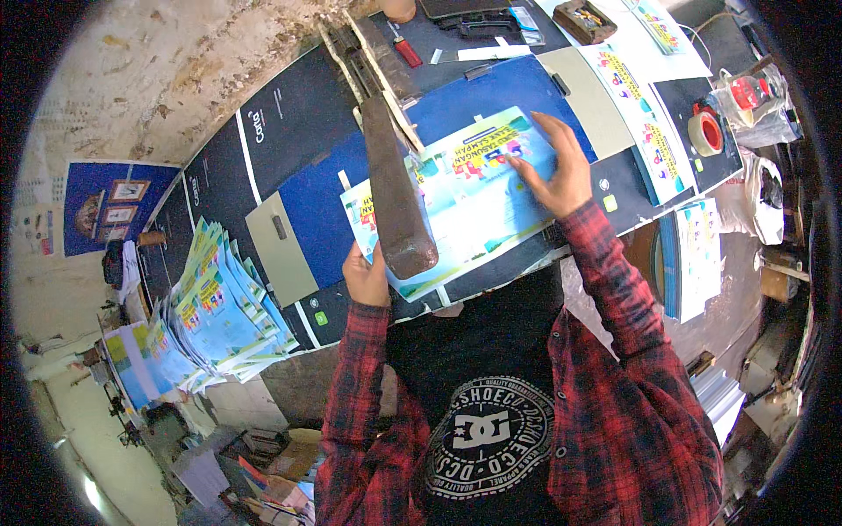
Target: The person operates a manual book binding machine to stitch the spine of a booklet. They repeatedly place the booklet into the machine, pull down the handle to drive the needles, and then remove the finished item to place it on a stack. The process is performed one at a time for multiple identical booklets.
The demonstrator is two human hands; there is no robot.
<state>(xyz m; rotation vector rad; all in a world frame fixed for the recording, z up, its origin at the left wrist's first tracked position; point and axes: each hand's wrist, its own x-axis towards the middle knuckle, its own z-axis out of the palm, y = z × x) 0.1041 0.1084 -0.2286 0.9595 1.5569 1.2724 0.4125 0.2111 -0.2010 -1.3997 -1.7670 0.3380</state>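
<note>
A light-blue printed sheet (491, 215) lay on the bench (294, 145), its long axis running from near left to far right. A long brown metal arm (392, 188) crossed over its left part, reaching from the far side toward the near edge, so only a small piece showed left of the arm. The left hand (367, 279) pinched that piece at its near corner, just beside the arm and much the closer of the two. The right hand (561, 171), thumb and fingers spread and not clenched, rested at the sheet's far right corner, well apart from the arm, with most of the sheet between.
</note>
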